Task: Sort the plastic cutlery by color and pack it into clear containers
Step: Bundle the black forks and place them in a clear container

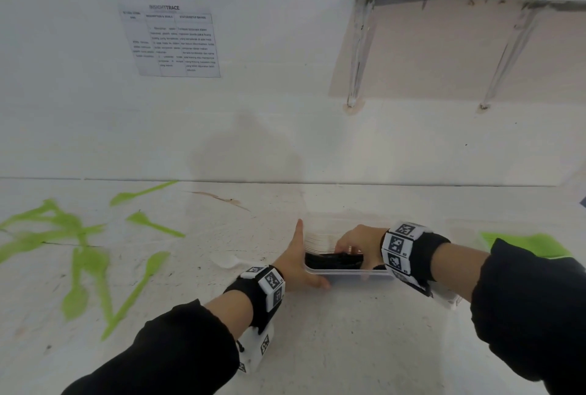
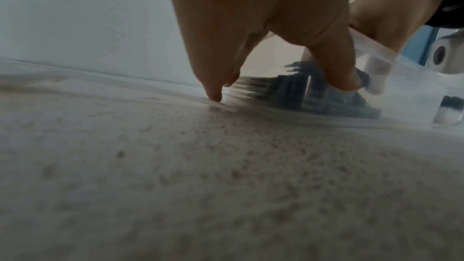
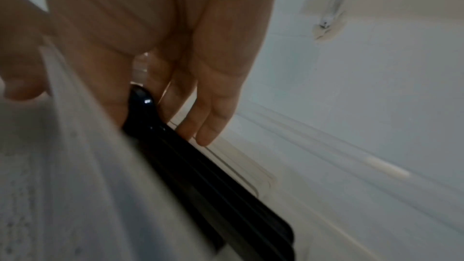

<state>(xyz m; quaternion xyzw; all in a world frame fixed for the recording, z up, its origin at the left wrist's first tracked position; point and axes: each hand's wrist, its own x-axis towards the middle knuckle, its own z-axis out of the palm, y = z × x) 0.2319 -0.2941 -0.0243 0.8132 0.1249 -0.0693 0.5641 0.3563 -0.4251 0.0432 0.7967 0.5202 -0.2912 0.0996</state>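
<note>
From the head view I see the clear container (image 1: 345, 274) sitting right of centre on the white worktop (image 1: 333, 347), well short of the far wall (image 1: 285, 125) where the worktop ends. A wide bare stretch lies near me, in front of it. The green cutlery (image 1: 79, 255) is scattered far off to the left, well apart from the container, and a single white spoon (image 1: 230, 261) lies just left of it. My left hand (image 1: 298, 263) rests flat against the container's left end, fingers straight, forefinger pointing away from me. My right hand (image 1: 356, 244) reaches down into the container over the black cutlery (image 1: 333, 262), fingers bent; a green patch (image 1: 532, 244) shows beyond my right forearm.

The left wrist view adds what the head view hides: through the clear wall, the stacked black cutlery (image 2: 301, 94) with fork tines showing, and my left hand (image 2: 251, 27) with one fingertip on the container's rim (image 2: 223, 107) near the worktop.

The right wrist view shows my right hand (image 3: 160, 57) inside the container (image 3: 326, 166), thumb and fingers closed around the black cutlery (image 3: 200, 166) bundle at its rounded end, the handles running toward the camera along the near wall.
</note>
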